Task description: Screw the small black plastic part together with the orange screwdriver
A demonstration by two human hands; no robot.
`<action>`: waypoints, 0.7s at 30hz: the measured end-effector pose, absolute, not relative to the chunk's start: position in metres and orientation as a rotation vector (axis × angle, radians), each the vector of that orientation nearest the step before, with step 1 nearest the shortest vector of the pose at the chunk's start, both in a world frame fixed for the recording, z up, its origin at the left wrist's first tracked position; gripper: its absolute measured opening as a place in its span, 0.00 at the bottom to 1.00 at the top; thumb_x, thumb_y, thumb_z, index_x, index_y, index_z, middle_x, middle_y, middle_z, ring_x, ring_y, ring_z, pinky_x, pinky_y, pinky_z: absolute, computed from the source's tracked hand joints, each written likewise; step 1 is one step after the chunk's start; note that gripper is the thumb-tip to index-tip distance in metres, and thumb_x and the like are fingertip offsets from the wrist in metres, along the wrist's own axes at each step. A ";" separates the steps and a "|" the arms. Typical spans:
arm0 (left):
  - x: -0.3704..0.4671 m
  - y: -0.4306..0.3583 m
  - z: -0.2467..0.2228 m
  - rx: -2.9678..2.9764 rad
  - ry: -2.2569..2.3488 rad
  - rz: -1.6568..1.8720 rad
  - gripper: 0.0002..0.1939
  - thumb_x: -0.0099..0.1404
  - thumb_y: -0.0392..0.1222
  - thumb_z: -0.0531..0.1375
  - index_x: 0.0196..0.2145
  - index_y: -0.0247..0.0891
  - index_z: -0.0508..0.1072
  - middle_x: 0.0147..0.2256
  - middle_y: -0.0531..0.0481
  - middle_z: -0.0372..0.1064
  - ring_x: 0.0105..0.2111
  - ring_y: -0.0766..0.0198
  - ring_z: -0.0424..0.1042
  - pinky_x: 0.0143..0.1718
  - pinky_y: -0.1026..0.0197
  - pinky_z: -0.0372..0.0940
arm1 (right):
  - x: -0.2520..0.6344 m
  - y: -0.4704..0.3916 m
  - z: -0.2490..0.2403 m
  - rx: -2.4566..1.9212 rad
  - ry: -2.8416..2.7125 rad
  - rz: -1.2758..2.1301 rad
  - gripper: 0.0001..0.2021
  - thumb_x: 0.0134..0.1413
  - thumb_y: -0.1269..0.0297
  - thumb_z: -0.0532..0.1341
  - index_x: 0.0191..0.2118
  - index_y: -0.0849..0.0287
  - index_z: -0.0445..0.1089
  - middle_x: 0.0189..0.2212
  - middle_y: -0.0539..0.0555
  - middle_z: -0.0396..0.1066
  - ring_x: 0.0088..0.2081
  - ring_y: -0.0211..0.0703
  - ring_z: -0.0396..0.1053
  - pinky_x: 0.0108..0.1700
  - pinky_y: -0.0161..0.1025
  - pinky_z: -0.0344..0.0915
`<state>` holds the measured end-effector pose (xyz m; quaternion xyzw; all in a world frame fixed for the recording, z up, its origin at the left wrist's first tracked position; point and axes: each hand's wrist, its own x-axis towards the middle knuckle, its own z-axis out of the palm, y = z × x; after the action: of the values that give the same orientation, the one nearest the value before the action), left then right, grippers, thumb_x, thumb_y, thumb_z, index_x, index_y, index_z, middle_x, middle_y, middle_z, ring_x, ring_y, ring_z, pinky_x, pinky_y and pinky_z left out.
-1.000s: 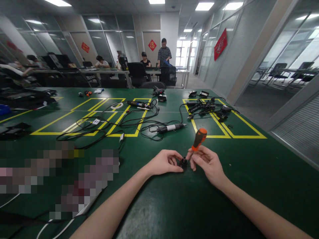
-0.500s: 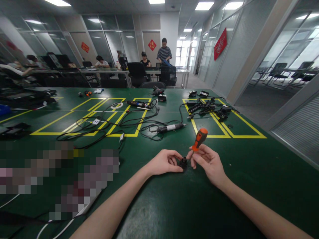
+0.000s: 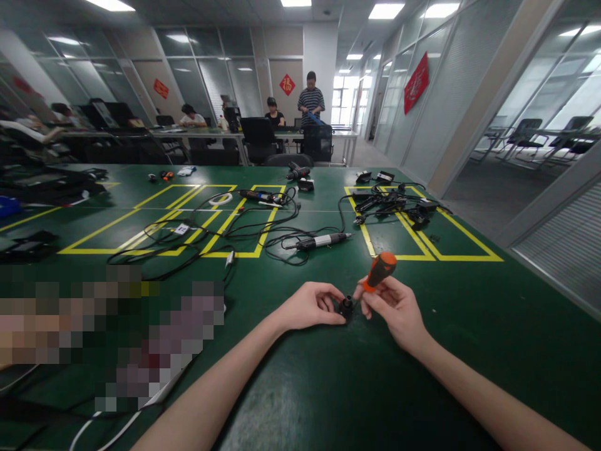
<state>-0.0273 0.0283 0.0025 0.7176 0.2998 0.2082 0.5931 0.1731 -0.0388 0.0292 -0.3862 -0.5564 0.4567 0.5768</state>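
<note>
On the green table (image 3: 291,388), my left hand (image 3: 312,305) pinches a small black cylindrical part (image 3: 346,307) between thumb and fingers. A short metallic-looking stub rises from the top of that part. My right hand (image 3: 394,308) is closed around the lower end of a screwdriver (image 3: 381,270) with an orange and black handle. The handle leans up and to the right. Its shaft points down toward the right side of the black part, but the tip is too small to make out, so I cannot tell if it touches.
Beyond my hands lies a grey and black electric screwdriver (image 3: 323,240) with looped cables. Black tools and cords (image 3: 394,203) are heaped at the right, inside yellow tape lines. A cordless drill (image 3: 298,172) lies farther back. Blurred-out items and white cables are at left.
The screwdriver handle has dropped lower and tilted farther right, and turned a little in my right hand. My left hand and the black part stay in place.
</note>
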 end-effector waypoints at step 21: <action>-0.027 0.030 0.001 1.669 0.692 0.478 0.25 0.52 0.47 0.71 0.44 0.31 0.76 0.28 0.50 0.72 0.28 0.67 0.71 0.32 0.64 0.66 | 0.173 -0.038 0.033 -0.979 -1.316 1.060 0.12 0.56 0.56 0.67 0.31 0.60 0.74 0.27 0.53 0.73 0.21 0.36 0.65 0.24 0.37 0.66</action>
<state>-0.0273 0.0296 0.0008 0.7183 0.2976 0.2059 0.5942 0.1726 -0.0378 0.0332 -0.4154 -0.5583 0.4496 0.5600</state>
